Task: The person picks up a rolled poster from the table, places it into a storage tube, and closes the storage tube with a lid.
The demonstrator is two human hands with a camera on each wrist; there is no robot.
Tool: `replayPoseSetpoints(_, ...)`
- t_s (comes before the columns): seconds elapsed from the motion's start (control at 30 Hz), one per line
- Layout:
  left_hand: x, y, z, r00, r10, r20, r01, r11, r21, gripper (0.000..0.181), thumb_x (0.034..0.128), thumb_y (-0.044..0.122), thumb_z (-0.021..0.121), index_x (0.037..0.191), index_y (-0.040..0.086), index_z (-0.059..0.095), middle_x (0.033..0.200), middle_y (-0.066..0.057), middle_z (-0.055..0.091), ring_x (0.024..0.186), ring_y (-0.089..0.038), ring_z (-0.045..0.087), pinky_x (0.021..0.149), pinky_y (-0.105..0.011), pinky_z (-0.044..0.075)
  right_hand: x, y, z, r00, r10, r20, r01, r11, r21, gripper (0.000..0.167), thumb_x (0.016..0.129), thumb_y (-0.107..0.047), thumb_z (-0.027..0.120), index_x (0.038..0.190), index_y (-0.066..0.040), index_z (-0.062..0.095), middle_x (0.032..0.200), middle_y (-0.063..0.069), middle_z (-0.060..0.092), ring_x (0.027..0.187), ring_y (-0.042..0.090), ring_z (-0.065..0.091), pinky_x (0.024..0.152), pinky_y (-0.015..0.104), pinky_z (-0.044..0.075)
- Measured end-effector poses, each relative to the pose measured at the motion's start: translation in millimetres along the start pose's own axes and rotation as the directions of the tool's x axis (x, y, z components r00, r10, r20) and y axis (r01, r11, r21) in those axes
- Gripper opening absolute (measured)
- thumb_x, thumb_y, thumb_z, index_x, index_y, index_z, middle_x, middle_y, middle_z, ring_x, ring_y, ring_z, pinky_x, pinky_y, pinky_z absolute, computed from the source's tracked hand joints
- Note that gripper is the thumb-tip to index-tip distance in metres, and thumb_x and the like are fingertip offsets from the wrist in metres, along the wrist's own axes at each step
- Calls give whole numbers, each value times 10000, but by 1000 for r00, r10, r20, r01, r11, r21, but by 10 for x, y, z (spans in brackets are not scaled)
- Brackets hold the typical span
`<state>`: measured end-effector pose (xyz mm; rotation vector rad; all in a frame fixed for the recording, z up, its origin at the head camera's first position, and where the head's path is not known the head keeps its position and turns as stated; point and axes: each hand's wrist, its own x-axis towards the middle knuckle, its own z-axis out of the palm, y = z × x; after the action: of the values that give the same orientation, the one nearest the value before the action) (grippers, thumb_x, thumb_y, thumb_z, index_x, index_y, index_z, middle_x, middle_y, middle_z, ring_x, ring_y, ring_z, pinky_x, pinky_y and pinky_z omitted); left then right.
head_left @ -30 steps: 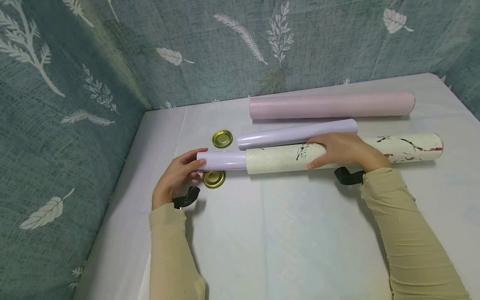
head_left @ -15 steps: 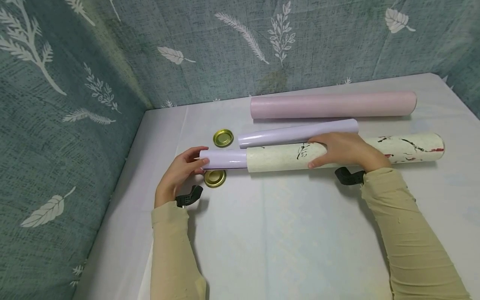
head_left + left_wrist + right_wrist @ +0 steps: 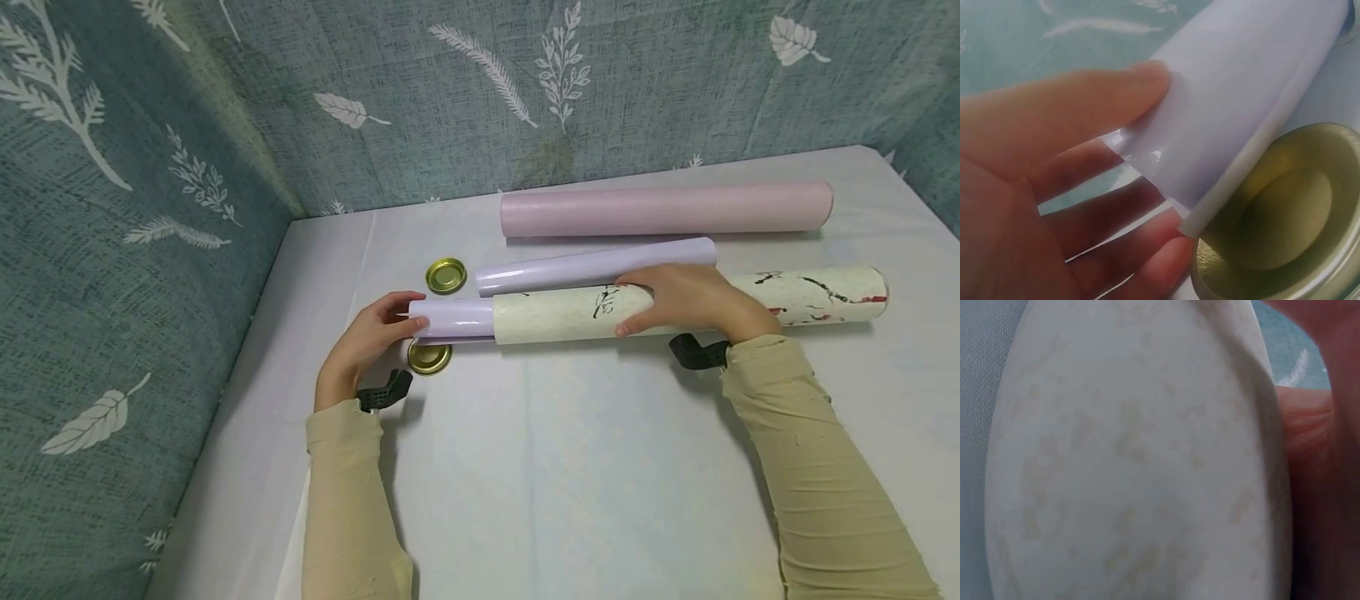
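Observation:
In the head view a rolled lilac sheet (image 3: 453,318) sticks out of the left end of a cream tube (image 3: 555,317) with dark branch patterns. My left hand (image 3: 367,337) holds the sheet's outer end, thumb on the near side; in the left wrist view the thumb presses the lilac sheet (image 3: 1235,81) and the fingers lie behind its edge. My right hand (image 3: 686,300) grips the cream tube around its middle from above. The tube's surface (image 3: 1135,450) fills most of the right wrist view, with part of the right hand (image 3: 1329,425) beside it.
Behind the cream tube lie another lilac roll (image 3: 592,265) and a longer pink tube (image 3: 660,211). One gold lid (image 3: 446,276) sits behind the held sheet; a second gold lid (image 3: 430,358) is partly under it. A patterned curtain (image 3: 450,100) borders the white table.
My left hand has moved slightly right, and less of the lilac sheet shows outside the cream tube. My right hand and the tube look almost still.

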<state>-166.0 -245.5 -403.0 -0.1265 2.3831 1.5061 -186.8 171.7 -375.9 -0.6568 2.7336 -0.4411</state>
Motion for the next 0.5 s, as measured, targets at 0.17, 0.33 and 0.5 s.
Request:
replayPoseSetpoints(0.17,2,18,8,1000,11,13,-12,998,65,642,709,469,702,1249,207,474,1211,-23,481,1092,-214,449,953,-421,323,5,0,2,1000,-6,-7,6,1000,-1,893,588,-746,579,1290,-205,473,1291,36,479,1169,286,430,874,515,348)
replayPoseSetpoints(0.33,-3,53,24,998,32,45,-38,992,120,648,734,465,682,1270,181,452,1201,-46,486,1075,-219,462,938,-405,341,4,3,7,1000,-7,-6,7,1000,0,891,592,-746,577,1292,-204,472,1295,36,476,1174,285,426,879,513,346)
replayPoseSetpoints(0.5,16,89,49,996,47,77,-58,987,148,572,782,385,666,1260,149,459,1220,-64,487,1095,-231,458,950,-412,340,3,1,2,1000,-5,-1,5,1000,-5,896,591,-753,568,1297,-210,467,1301,36,469,1182,285,418,878,519,343)
